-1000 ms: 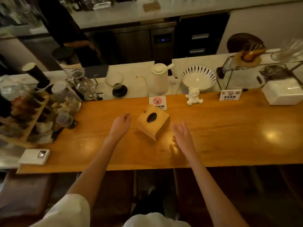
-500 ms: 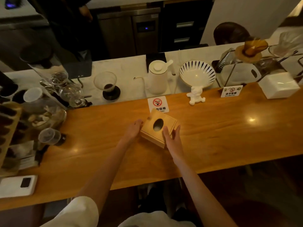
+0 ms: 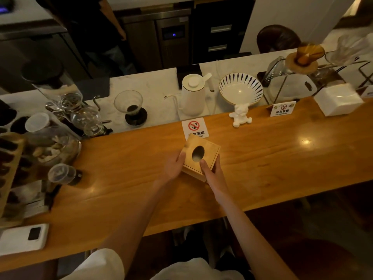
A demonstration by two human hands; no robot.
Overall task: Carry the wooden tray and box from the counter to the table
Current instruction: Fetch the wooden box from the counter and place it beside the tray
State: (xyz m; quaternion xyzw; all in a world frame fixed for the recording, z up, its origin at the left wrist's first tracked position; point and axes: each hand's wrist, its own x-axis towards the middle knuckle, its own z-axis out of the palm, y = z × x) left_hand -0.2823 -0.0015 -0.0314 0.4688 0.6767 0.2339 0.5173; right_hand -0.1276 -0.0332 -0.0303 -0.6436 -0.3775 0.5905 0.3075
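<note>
A square wooden box [image 3: 210, 151] with an oval hole in its lid sits on the wooden counter [image 3: 272, 158], just in front of a no-smoking sign [image 3: 194, 128]. My left hand [image 3: 174, 168] grips the box's left side, thumb on the lid edge. My right hand [image 3: 212, 174] holds its near right corner, thumb resting on the lid beside the hole. The box looks tilted slightly toward me. I see no wooden tray in this view.
Behind the box stand a white kettle [image 3: 192, 96], a striped bowl [image 3: 241, 89] and a white figurine [image 3: 240, 118]. Glass jars and cups [image 3: 60, 142] crowd the left end. A white tissue box [image 3: 339, 100] sits far right, a white device [image 3: 24, 238] near left.
Both hands came in from either side of the box and closed on it. The camera moved closer to the counter and looks down more steeply.
</note>
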